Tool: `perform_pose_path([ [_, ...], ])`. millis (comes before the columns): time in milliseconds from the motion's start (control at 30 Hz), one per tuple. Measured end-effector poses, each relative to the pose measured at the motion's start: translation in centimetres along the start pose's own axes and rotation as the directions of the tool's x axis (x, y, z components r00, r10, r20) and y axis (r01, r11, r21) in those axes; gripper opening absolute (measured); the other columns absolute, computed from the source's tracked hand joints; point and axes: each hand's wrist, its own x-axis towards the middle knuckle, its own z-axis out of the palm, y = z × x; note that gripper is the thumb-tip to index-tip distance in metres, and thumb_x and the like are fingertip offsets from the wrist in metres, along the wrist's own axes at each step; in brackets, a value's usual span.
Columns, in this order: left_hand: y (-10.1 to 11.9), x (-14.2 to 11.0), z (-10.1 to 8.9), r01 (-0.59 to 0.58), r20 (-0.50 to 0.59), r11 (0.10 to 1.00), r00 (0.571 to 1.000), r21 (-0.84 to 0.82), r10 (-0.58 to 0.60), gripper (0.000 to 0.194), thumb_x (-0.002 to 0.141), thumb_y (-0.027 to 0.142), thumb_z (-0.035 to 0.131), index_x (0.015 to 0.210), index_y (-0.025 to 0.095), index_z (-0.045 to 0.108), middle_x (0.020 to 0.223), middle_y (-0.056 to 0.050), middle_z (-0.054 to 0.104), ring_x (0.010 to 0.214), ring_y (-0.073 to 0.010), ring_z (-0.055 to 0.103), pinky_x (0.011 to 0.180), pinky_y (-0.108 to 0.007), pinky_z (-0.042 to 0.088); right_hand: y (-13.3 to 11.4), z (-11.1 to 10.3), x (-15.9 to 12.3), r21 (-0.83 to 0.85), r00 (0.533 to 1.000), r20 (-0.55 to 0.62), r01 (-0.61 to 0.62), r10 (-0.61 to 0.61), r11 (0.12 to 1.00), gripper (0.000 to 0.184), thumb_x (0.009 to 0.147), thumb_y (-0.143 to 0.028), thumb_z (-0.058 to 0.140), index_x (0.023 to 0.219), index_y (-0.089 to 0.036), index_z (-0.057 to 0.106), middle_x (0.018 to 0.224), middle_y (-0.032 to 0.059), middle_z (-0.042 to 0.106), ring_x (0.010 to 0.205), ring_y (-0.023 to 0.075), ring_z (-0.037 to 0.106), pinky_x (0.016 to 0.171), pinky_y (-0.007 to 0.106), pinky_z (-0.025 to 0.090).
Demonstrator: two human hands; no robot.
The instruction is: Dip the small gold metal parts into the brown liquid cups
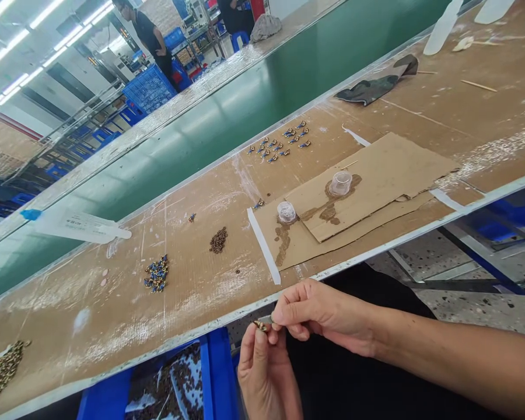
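Observation:
In front of the table edge, my left hand (266, 373) pinches a small gold-and-dark figure piece (259, 326) between thumb and fingertips. My right hand (308, 309) is closed just beside it, its fingers gripping a thin greyish thing (266, 319) that meets the piece; its kind is too small to make out. On the table above my hands lie a pile of brown ring-like parts (218, 240), a heap of blue-and-gold figure pieces (156, 273), and spaced rows of similar blue-and-gold pieces (282, 144). One more such piece (192, 217) lies alone.
Two clear plastic cups (340, 182) stand on wet-stained cardboard (389, 169). A white squeeze bottle (79, 224) lies at left, near a heap of gold parts (4, 370). A blue bin (214, 373) sits below the edge. Behind runs a green conveyor belt (227, 111); a person stands beyond.

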Motion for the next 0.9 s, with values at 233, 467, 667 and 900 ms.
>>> perform_pose_path([
  [233,-0.1,0.2,-0.3,-0.019,-0.014,1.000,1.000,-0.003,0.019,0.037,0.027,0.026,0.091,0.058,0.020,0.070,0.062,0.001,0.069,0.058,-0.0092,0.064,0.061,-0.019,0.055,0.4,0.0,0.3,-0.036,0.999,0.015,-0.033,0.034,0.999,0.021,0.068,-0.029,0.068,0.063,-0.011,0.060,0.055,-0.0022,0.049,0.052,0.0050,0.038,0.054,0.020,0.026],
  [467,-0.4,0.4,-1.2,-0.164,0.256,0.986,0.953,-0.008,0.161,0.023,0.049,0.025,0.086,0.067,0.025,0.073,0.067,0.003,0.071,0.054,-0.0069,0.061,0.056,-0.017,0.054,0.3,0.3,-0.1,-0.029,0.998,0.034,-0.054,0.055,0.998,0.024,0.066,-0.031,0.073,0.063,-0.010,0.063,0.052,-0.0034,0.048,0.050,0.0038,0.037,0.052,0.019,0.026],
  [667,-0.3,0.4,-1.6,-0.196,0.298,0.980,0.937,0.021,0.181,0.020,0.053,0.027,0.085,0.066,0.023,0.070,0.066,0.003,0.067,0.055,-0.0084,0.059,0.054,-0.020,0.053,0.1,0.5,-0.3,-0.019,0.995,0.051,-0.080,0.081,0.997,0.018,0.064,-0.025,0.071,0.060,-0.010,0.062,0.050,-0.0033,0.048,0.049,0.0037,0.037,0.051,0.019,0.026],
  [900,0.0,0.4,-1.4,-0.349,0.396,0.937,0.862,0.009,0.317,0.014,0.058,0.028,0.082,0.065,0.024,0.070,0.056,0.006,0.059,0.052,-0.0061,0.055,0.062,-0.023,0.055,0.3,0.9,-0.3,0.011,0.999,-0.014,-0.037,0.037,0.999,0.021,0.065,-0.027,0.068,0.057,-0.011,0.056,0.051,-0.0034,0.045,0.050,0.0044,0.033,0.052,0.020,0.022],
])
